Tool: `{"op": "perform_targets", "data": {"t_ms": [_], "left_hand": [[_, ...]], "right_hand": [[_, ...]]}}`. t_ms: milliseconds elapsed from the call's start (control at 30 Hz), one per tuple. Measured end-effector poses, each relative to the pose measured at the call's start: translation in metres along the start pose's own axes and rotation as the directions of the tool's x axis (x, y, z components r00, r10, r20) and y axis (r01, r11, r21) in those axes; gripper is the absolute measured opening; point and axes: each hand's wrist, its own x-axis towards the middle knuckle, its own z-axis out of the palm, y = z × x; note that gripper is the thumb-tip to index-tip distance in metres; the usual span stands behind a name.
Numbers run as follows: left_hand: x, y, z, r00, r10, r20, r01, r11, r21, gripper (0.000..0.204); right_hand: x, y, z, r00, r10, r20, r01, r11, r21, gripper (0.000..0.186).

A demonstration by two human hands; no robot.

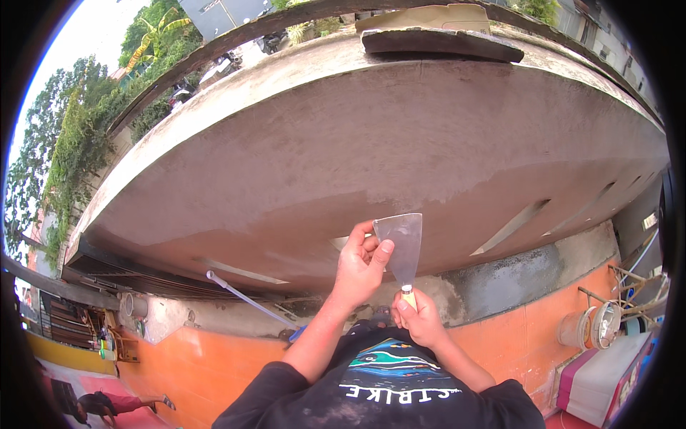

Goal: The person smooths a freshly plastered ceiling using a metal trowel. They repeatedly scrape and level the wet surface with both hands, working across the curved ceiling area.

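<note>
Leafy trees [78, 136] rise between 9 and 10 o'clock, with 1 other person [107, 407] in red bending over between 7 and 8 o'clock. A bucket [136, 305] stands at 8 o'clock, and a pale pole [246, 302] with a blue lower end slants across 7 o'clock.

Spanning the frame at 12 o'clock, a masonry wall [371, 114] appears partly coated: its upper face shows a greyish finish with a ragged lower border. The browner band beneath, around the slanted slots, looks to be what is left, putting the job perhaps past halfway.

Just below centre, toward 6 o'clock, the left hand [361, 268] curls at the blade's left edge, thumb over its face; how firmly it pinches cannot be told. The putty knife [401, 247] points upright in front of the wall, near centre toward 4 o'clock, its blade carrying no visible lump of material. At 5 o'clock, the right hand [423, 318] is wrapped around its pale yellow handle.

Farther right, a dark grey floor patch [511, 279] and a spattered bucket [606, 325] lie toward 4 o'clock.
</note>
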Motion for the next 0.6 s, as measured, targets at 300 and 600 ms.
{"op": "perform_targets", "data": {"t_ms": [300, 600], "left_hand": [[0.014, 0.005, -0.043, 0.968, -0.201, 0.152, 0.193, 0.979, 0.065, 0.023], [0.021, -0.032, -0.073, 0.879, -0.305, 0.367, 0.321, 0.947, 0.018, 0.024]], "right_hand": [[-0.021, 0.014, -0.013, 0.989, 0.058, -0.134, -0.099, 0.940, -0.327, 0.025], [-0.033, 0.033, -0.017, 0.972, 0.037, -0.232, -0.075, 0.985, -0.156, 0.033]]}}
